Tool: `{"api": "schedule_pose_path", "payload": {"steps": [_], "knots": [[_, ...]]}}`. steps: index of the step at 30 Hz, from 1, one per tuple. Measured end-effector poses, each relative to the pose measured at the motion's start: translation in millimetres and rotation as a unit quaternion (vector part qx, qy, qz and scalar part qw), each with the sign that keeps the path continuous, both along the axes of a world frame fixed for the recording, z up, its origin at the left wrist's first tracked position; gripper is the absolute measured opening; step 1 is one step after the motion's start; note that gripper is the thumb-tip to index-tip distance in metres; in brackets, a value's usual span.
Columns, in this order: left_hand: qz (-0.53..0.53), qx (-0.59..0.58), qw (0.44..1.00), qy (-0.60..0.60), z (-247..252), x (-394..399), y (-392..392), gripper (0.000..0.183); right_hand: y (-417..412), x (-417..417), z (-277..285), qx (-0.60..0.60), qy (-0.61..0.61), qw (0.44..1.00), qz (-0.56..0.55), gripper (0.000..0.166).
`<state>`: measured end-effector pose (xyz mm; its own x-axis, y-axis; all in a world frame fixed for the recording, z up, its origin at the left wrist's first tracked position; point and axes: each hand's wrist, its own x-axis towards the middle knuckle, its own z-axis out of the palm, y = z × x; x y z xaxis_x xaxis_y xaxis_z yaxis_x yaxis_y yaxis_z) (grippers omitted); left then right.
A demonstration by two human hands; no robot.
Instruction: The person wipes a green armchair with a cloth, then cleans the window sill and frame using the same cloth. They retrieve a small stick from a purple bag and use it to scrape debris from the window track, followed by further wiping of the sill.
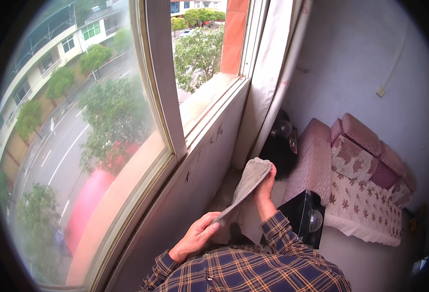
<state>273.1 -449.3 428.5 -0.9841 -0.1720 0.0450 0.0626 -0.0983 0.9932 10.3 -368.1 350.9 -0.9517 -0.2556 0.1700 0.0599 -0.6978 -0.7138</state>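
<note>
A grey cloth (251,178) is stretched between my two hands, in front of my body and below the window sill. My left hand (199,233) pinches its lower corner between thumb and fingers. At its upper right edge, my right hand (266,186) grips the cloth, with the fingers partly hidden behind it. To the left stands a sliding window with a hazy glass pane (101,109) in a light frame (167,73). Beyond that frame the window is open, and its sill track (218,106) shows.
A pale curtain (269,73) hangs at the window's far side. On the right are a patterned sofa (360,193) and a black glossy object (302,215) close to my right forearm. Dark items (278,153) stand beyond the cloth, near the curtain's foot.
</note>
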Motion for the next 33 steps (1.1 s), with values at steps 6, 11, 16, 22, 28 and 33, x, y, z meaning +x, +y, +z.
{"api": "schedule_pose_path", "payload": {"steps": [6,11,16,22,28,33], "knots": [[0.032,-0.012,0.999,0.017,-3.1,-60.2,-22.8,0.034,-30.8,-61.9,46.5,0.018,0.097,0.994,-0.042,0.033],[0.070,0.003,0.994,0.082,-9.4,-140.6,-42.3,0.032,-75.4,-142.4,73.4,0.058,0.186,0.980,-0.049,0.040],[0.093,0.081,0.991,0.052,-1.8,-253.2,-65.1,0.026,-138.2,-277.5,87.0,0.023,0.242,0.970,-0.014,0.043],[0.165,0.192,0.962,0.099,13.5,-400.7,-83.3,0.024,-221.8,-417.1,119.1,0.245,0.515,0.804,-0.167,0.050],[0.220,0.300,0.924,0.089,5.4,-474.1,-102.9,0.023,-275.3,-439.0,105.8,0.580,0.620,0.525,-0.060,0.041],[0.201,0.304,0.929,0.067,-8.3,-476.0,-102.4,0.024,-281.9,-434.1,106.1,0.640,0.631,0.437,-0.038,0.031]]}}
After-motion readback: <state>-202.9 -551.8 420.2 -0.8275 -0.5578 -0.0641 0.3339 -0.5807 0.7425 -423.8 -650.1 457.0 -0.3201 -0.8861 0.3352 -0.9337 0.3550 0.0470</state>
